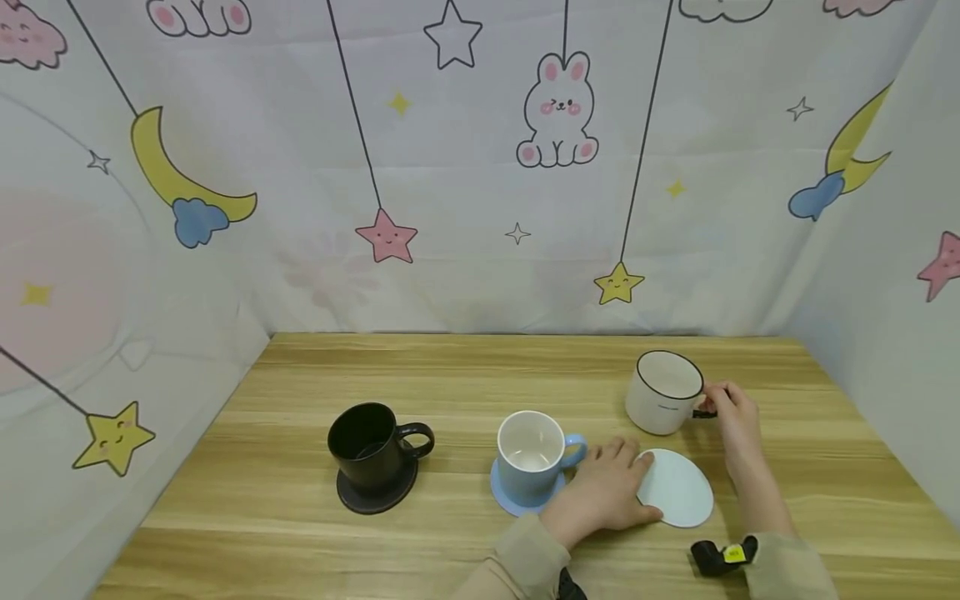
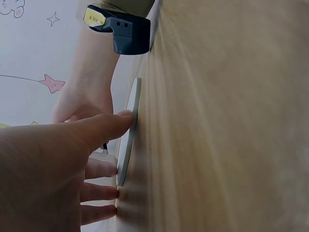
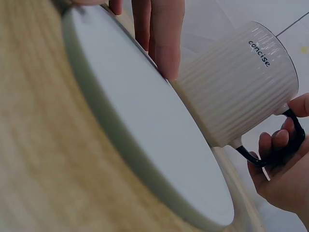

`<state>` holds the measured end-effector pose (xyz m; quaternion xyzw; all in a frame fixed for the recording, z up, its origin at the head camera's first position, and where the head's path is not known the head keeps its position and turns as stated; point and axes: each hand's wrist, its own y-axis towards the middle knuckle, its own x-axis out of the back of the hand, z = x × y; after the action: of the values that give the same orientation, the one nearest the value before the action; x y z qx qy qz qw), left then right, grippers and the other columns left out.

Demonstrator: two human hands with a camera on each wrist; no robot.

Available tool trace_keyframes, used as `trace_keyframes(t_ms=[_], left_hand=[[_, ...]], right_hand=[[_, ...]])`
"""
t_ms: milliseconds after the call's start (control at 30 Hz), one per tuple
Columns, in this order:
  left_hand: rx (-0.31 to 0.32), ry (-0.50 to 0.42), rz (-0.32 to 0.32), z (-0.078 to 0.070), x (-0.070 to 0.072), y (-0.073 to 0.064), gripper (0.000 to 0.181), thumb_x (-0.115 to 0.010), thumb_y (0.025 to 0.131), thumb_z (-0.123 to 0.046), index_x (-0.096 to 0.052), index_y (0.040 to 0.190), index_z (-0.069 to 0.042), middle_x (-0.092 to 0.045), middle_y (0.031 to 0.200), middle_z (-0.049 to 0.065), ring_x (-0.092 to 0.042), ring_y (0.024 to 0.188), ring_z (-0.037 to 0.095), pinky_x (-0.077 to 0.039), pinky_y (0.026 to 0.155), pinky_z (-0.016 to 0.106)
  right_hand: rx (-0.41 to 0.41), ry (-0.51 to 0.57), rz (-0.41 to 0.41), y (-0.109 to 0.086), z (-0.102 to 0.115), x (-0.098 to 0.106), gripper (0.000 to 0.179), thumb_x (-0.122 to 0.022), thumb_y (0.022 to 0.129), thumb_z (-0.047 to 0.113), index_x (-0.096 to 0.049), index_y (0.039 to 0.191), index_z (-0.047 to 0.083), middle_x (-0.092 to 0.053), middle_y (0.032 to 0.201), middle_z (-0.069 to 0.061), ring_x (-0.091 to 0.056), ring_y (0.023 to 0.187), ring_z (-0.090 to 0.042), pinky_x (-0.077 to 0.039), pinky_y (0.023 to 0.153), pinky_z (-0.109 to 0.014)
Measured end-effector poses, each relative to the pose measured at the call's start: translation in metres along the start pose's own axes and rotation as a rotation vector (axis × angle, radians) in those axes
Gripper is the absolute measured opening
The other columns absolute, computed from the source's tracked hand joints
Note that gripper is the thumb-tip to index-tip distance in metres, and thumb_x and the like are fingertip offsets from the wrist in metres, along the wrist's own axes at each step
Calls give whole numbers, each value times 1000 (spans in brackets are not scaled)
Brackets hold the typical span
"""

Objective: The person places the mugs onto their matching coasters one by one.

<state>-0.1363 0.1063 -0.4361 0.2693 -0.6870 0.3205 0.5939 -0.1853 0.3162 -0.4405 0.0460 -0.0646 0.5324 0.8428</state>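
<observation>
My right hand [image 1: 733, 412] grips the dark handle of a white ribbed mug [image 3: 241, 82] marked "concise". In the head view this mug stands behind a round white coaster [image 1: 681, 492]; whether its base touches the table I cannot tell. The thumb and index finger of my left hand [image 1: 611, 483] hold the coaster by its left side, its other fingers stretched out beyond. Just left of that hand, a light blue mug [image 1: 525, 467] sits on a blue coaster [image 1: 512, 502]. Farther left is a black mug [image 1: 365, 458] on a black coaster [image 1: 371, 500].
All of this is on a wood-grain table [image 1: 247, 467]. A white cloth [image 1: 465, 283] printed with stars, moons and rabbits hangs behind and at both sides. A black wrist device [image 1: 716, 557] is at the right sleeve.
</observation>
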Motion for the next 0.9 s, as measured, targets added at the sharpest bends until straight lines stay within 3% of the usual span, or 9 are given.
trace_keyframes(t_ms=[167, 400, 500, 900], left_hand=[[2, 18, -13, 1, 1, -1, 76, -52, 86, -67, -35, 149, -28, -31, 156, -5, -31, 145, 16, -35, 113, 37], [9, 22, -5, 0, 0, 0, 77, -51, 87, -68, -33, 150, -27, -30, 157, -6, -30, 145, 15, -34, 113, 37], [12, 28, 2, -1, 0, 0, 77, -50, 87, -68, -32, 150, -28, -29, 157, -6, -29, 146, 15, -33, 114, 37], [35, 31, 25, -3, -3, 1, 77, -48, 87, -69, -29, 151, -29, -26, 158, -7, -26, 147, 14, -31, 115, 38]], right_hand=[[-30, 76, 22, 1, 1, 1, 30, -51, 97, 19, -57, 68, 16, -49, 64, 11, -54, 71, -2, -41, 76, -14], [-10, 410, 104, 2, -1, -1, 40, -46, 97, 3, -60, 61, 17, -43, 57, 8, -52, 61, -5, -46, 68, -16], [5, 503, 142, 2, -2, 0, 43, -42, 97, -1, -59, 61, 15, -42, 56, 6, -49, 60, -7, -46, 66, -17], [-2, 723, 211, 1, -3, -1, 48, -34, 99, -4, -55, 57, 9, -45, 54, 3, -43, 57, -11, -39, 63, -21]])
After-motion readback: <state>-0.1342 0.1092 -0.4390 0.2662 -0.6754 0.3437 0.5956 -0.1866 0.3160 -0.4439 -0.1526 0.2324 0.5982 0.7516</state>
